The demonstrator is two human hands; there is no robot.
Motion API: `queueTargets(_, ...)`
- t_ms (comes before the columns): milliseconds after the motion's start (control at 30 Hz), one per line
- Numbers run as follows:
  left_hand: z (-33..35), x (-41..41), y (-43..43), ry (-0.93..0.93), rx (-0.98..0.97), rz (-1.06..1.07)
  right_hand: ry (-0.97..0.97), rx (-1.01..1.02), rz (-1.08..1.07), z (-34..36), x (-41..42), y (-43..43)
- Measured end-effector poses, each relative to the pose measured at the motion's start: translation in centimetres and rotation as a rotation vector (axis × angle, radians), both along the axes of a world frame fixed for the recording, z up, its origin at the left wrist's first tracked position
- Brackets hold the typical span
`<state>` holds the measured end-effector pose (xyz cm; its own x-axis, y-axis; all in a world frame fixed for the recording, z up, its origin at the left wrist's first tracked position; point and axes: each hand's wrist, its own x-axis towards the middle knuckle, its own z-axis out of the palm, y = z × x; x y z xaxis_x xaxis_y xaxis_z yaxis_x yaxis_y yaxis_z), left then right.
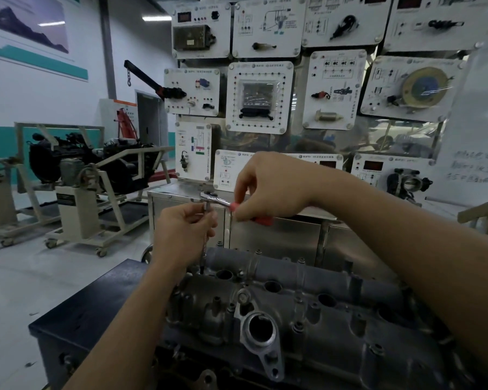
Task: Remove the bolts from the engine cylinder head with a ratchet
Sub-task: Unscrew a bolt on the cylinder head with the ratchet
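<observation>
A grey engine cylinder head (307, 313) lies on a dark stand, with several bolts and open holes along its top. A ratchet (213, 199) with a chrome head and a red handle stands above its far left end on a long extension bar (205, 250) that reaches down into the head. My right hand (268, 187) grips the red handle. Lower down, my left hand (185, 229) holds the upper part of the extension bar just under the ratchet head. The socket end of the bar is hidden in the casting.
A steel cabinet (276, 235) stands right behind the head, with a wall of white training panels (259, 97) above it. To the left, an engine on a wheeled frame (90, 170) and open floor. The dark stand (96, 305) juts out at the lower left.
</observation>
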<state>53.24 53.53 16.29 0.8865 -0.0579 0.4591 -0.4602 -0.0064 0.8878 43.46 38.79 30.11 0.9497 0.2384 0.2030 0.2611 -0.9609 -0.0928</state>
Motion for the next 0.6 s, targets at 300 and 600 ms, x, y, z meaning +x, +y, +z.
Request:
queueTargets(300,0.5,-0.7,0.7,0.048,-0.007,-0.230,-0.179,-0.174,-0.063,-3.4,6.7,-3.5)
queueTargets(600,0.4,-0.7,0.4,-0.017,0.051,-0.182,-0.216,-0.250,0.011,-3.8,7.1,-4.1)
